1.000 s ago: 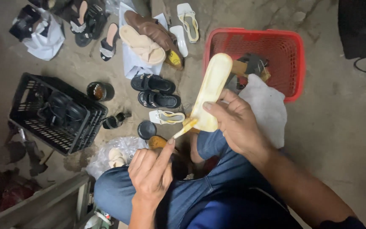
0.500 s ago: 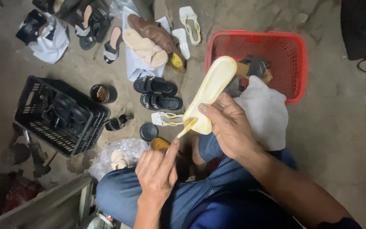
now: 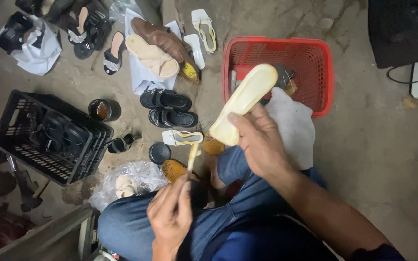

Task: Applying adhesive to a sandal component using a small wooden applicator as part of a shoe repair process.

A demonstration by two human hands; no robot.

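My right hand [image 3: 262, 145] grips a pale yellow shoe sole [image 3: 244, 102], fingers wrapped around its lower end. My left hand [image 3: 170, 215] pinches a small brush [image 3: 192, 155] upright, just below it.

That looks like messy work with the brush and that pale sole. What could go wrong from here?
The left hand holds a small brush with a wet-looking yellowish tip above the blue jeans, so a drip could stain them. The right hand grips the pale sole only at its lower end, so it might tilt or slip. An open dark tin stands among the sandals on the floor and could be knocked over.
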